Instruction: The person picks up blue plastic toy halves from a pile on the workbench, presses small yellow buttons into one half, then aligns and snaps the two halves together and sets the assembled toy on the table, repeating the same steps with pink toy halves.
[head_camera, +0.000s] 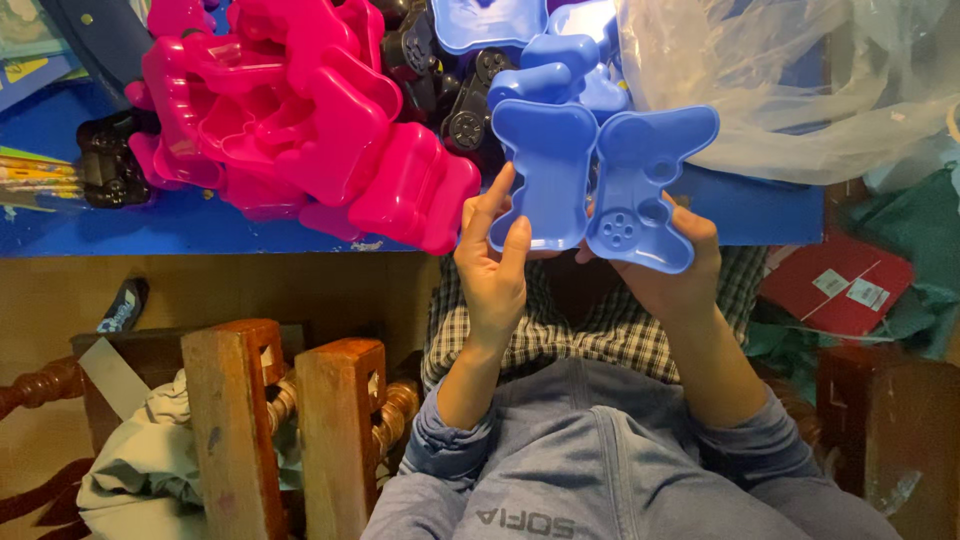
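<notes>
At frame centre, the left hand (492, 262) pinches one blue shell (545, 172) and the right hand (672, 262) grips its mate (640, 185), fingers curled; a loose pinch could likely drop one.

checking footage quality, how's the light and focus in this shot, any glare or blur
Head view: warm, dim indoor light; blue shell and both hands, left and right, sharp, no motion blur; soft sheen on the pink shells; clear bag catches pale glare; lower corners fall into shadow.
</notes>
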